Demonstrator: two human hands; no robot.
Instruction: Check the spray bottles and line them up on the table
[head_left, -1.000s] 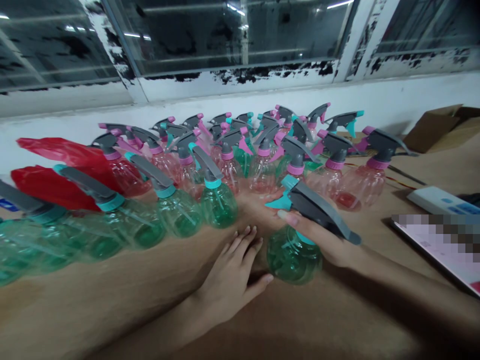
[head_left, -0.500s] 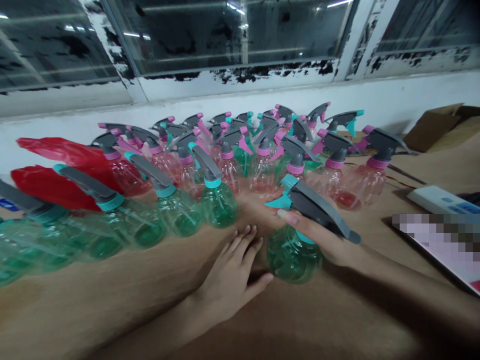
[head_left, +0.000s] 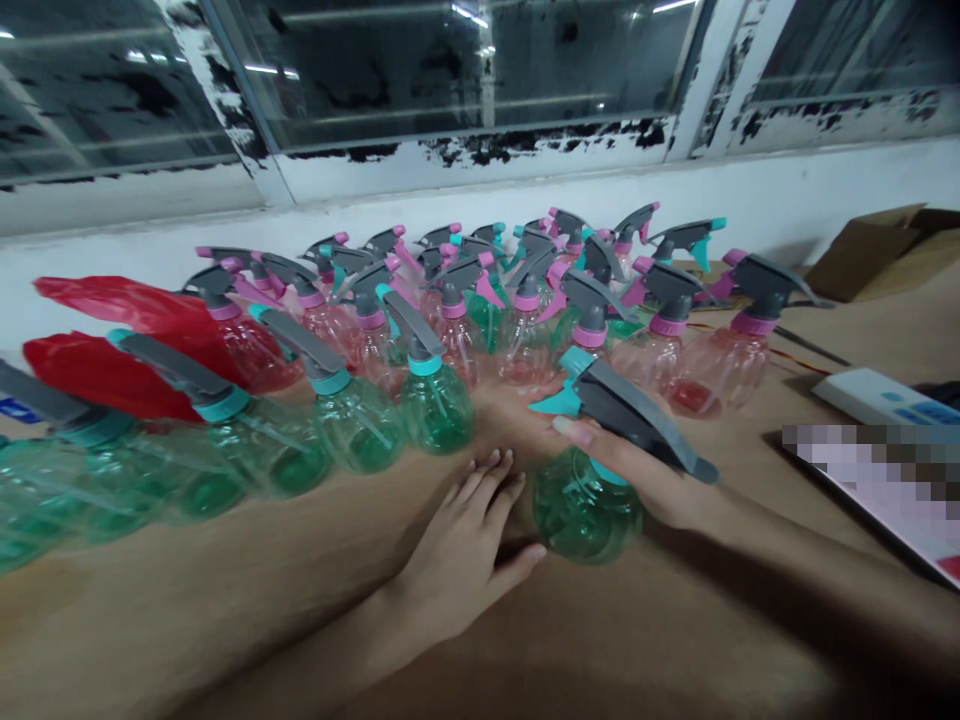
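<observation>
My right hand (head_left: 652, 475) is wrapped round the neck of a green spray bottle (head_left: 585, 515), which has a grey trigger head with a turquoise nozzle and trigger. The bottle stands upright on the wooden table (head_left: 360, 570), its nozzle pointing left and away from me. To its left, my left hand (head_left: 465, 545) lies flat on the table, fingers stretched out and holding nothing. Beyond those fingertips is another green spray bottle (head_left: 439, 410), the nearest end of a row of green bottles running left. Part of my right hand's fingers is hidden behind the held bottle's neck.
Several pink spray bottles (head_left: 525, 345) crowd the back of the table, a few green ones among them. A red plastic bag (head_left: 135, 350) lies at left. At right are a cardboard box (head_left: 877, 255), a white device (head_left: 870, 400) and a flat blurred-out item (head_left: 885, 490).
</observation>
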